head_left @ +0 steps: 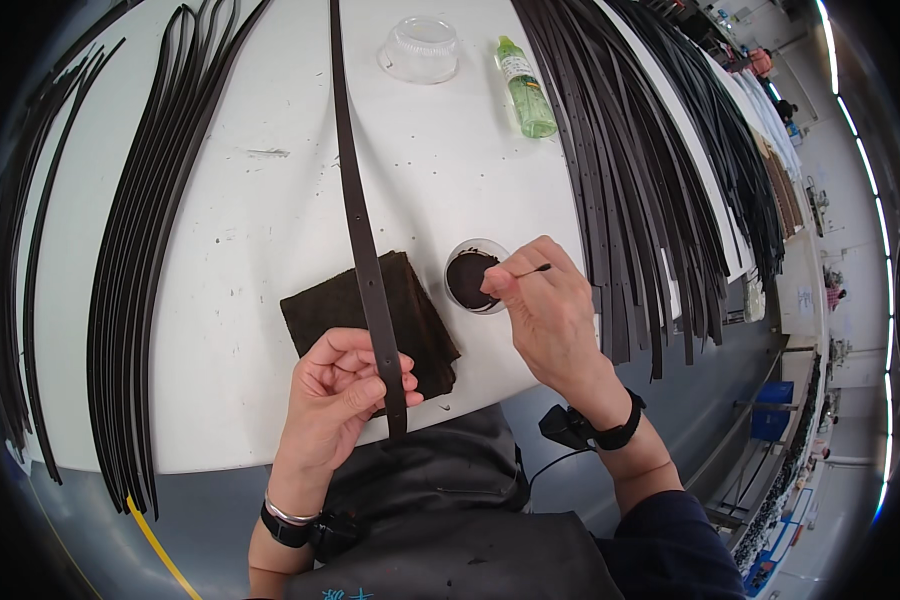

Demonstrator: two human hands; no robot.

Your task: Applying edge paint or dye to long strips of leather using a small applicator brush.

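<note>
My left hand (335, 395) grips the lower end of a long dark leather strap (368, 275) with holes punched along it, thumb in front and fingers behind. The strap runs away from me to the far side of the table. Under it lies a folded dark brown cloth (320, 300). My right hand (555, 315) pinches a thin stick (540, 268) with a dark tip, like a cotton swab; the fingers hide most of it. Just left of those fingers stands a small clear cup (473, 277) holding dark paste or liquid.
Bundles of dark straps lie on the left (155, 230) and right (635, 180) of the white table (240, 400). Toward the far side are a clear plastic tub (420, 50) and a green bottle (525, 90). The near table edge runs by my apron (450, 510).
</note>
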